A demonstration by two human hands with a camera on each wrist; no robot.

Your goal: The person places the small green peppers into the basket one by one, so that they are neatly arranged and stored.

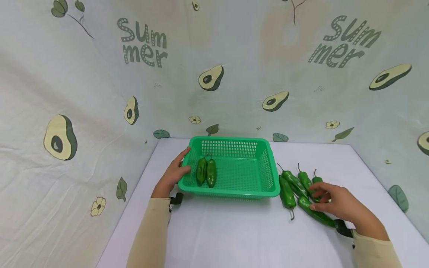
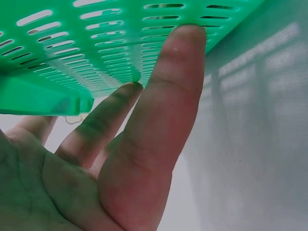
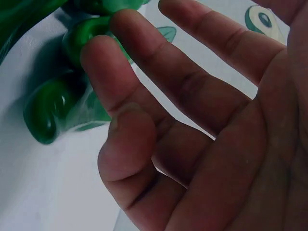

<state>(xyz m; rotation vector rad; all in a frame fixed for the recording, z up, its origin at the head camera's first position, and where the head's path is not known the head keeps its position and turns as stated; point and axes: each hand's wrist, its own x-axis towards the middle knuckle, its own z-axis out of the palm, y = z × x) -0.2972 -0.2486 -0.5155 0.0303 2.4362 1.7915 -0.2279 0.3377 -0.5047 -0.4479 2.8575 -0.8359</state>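
Note:
A green plastic basket [image 1: 231, 192] with slotted walls stands on the table, with two green peppers [image 1: 211, 173] lying side by side in its left part. My left hand [image 1: 172, 175] holds the basket's left rim, thumb over the edge. In the left wrist view, fingertips [image 2: 187, 36] meet the slotted outer wall. Right of the basket lie several loose green peppers [image 1: 287, 193]. My right hand [image 1: 340, 203] hovers over the right side of that group, fingers loosely bent, nothing held. One long pepper [image 1: 316, 213] lies below its thumb. In the right wrist view, peppers [image 3: 45, 113] lie beyond the fingertips.
A white cloth covers the table [image 1: 241, 234]. Behind and beside it hangs a pale curtain [image 1: 234, 48] printed with avocados, leaves and lettering. Dark wrist cameras [image 1: 176, 198] sit at both sleeve cuffs.

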